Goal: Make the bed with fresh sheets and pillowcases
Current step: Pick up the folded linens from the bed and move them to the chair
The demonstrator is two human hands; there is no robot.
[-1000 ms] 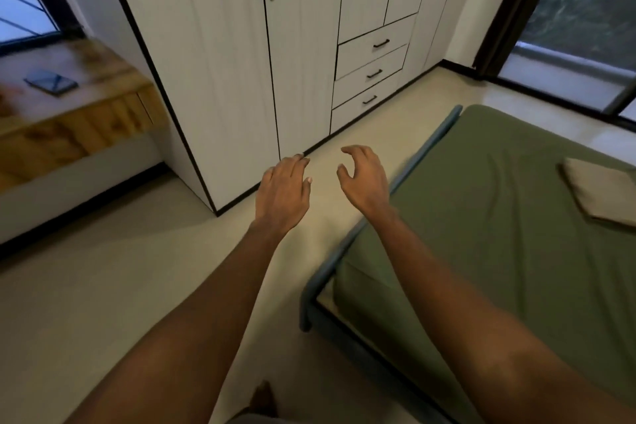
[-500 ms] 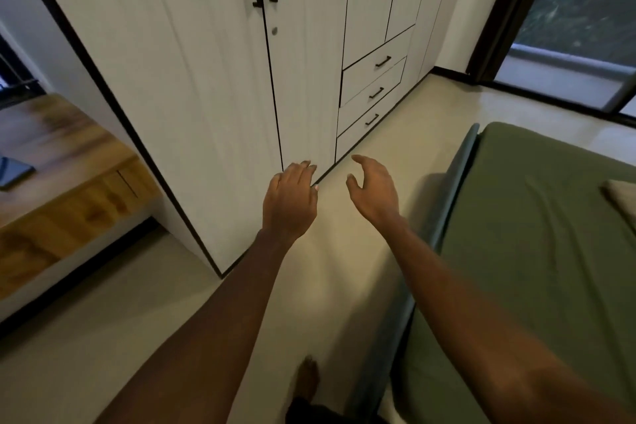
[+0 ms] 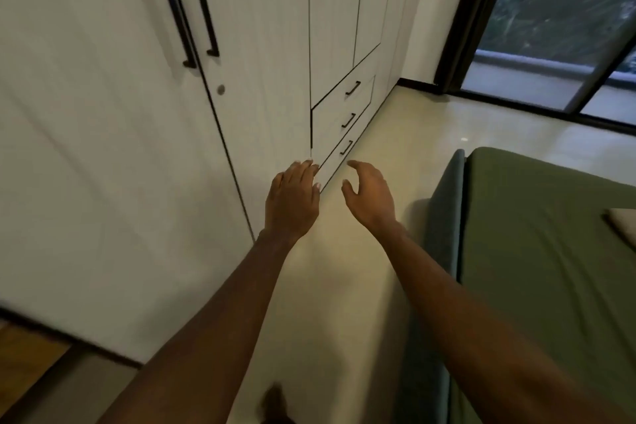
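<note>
Two empty hands at wardrobe (image 3: 103,148)

Left hand (image 3: 292,203) and right hand (image 3: 370,198) are hovering near the drawers (image 3: 344,103), fingers loosely apart, gripping nothing. Bed (image 3: 533,286) is sitting to the right, folded cloth (image 3: 623,224) lying on it. Risk: fresh sheets aren't showing, so they may be heading for the wrong door.

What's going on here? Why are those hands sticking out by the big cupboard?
A person stands between a white wardrobe and the bed, arms reaching forward. The left hand and right hand hold nothing, fingers relaxed, near the wardrobe's drawers. Its doors and drawers are closed. The bed wears a green sheet, with a folded beige cloth lying on it.
</note>
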